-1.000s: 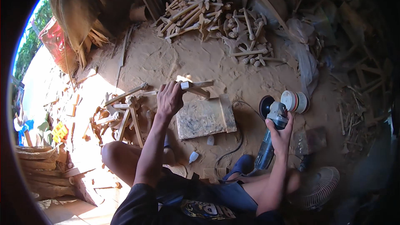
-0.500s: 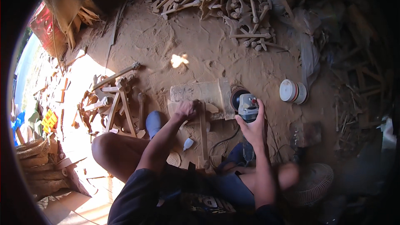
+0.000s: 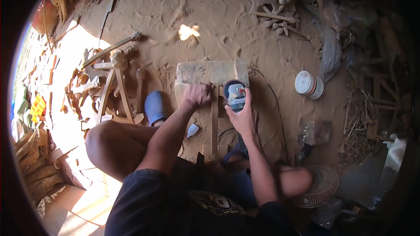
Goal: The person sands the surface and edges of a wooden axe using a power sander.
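My right hand [image 3: 243, 117] is wrapped around an angle grinder [image 3: 236, 100] with a dark round disc. The disc sits at the right end of a pale wooden piece [image 3: 214, 129], touching or very close to it. This piece has a curved crosspiece and a long straight shaft reaching toward my lap. My left hand [image 3: 197, 95] is closed over the crosspiece, just left of the shaft, hiding part of it. Behind both hands lies a worn wooden block [image 3: 205, 71] on the dusty ground, with the crosspiece against its near side.
Wooden parts [image 3: 114, 67] are heaped at the left, and another pile [image 3: 275, 11] lies at the far right. A white tub [image 3: 305, 83] stands right of the block. Near my right knee is a round fan [image 3: 321, 185]. A cord [image 3: 280, 109] trails over the ground.
My right hand has brought the grinder leftward, from beside the block to the right end of the wooden piece. My left hand keeps its hold. The whole view has shifted.
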Demonstrator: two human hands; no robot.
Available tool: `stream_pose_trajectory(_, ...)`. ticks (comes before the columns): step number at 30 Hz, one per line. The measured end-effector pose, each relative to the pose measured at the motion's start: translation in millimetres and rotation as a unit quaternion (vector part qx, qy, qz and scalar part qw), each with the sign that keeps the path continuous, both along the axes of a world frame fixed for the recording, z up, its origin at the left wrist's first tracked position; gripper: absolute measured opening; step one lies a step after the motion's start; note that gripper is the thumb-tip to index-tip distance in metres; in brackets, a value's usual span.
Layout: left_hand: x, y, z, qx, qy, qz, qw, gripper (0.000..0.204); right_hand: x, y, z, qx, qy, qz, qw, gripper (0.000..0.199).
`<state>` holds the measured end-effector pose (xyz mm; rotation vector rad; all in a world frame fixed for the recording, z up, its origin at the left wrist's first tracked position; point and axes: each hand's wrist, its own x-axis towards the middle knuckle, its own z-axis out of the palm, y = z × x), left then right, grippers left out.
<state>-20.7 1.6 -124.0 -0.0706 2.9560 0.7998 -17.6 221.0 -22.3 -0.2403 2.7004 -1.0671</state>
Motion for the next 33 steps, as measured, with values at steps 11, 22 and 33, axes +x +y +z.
stream_pose_trajectory(11, -3, 3, 2, 0.001, -0.017, 0.001, 1.0, 0.038, -4, -19, 9, 0.059, -0.002, -0.007, 0.998, 0.1)
stream_pose_trajectory(22, -5, 0, 4, 0.008, -0.034, 0.0, 0.999, 0.039, 22, -13, 5, 0.126, 0.023, -0.018, 0.992, 0.1)
stream_pose_trajectory(33, -7, 2, 4, -0.006, -0.034, 0.013, 0.999, 0.039, 32, 7, 5, 0.096, -0.052, -0.142, 0.984, 0.095)
